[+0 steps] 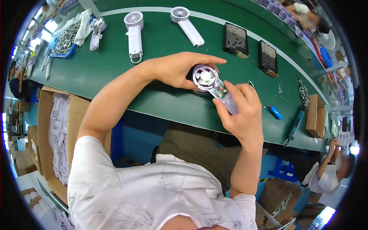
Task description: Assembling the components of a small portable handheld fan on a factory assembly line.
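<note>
I have the left hand point(174, 72) curved around the round head of an opened handheld fan point(206, 76), while the right hand's point(243, 110) thumb and index finger grip its handle, one either side of the exposed green circuit board point(220, 91). Beyond the left fingers, I see two white fans point(135, 38) on the green table point(168, 100); beyond the right fingers, two black trays point(235, 41) of small parts. To those fingers' right, I note a blue cylinder point(275, 113) and, farther off, a teal tool point(296, 125).
</note>
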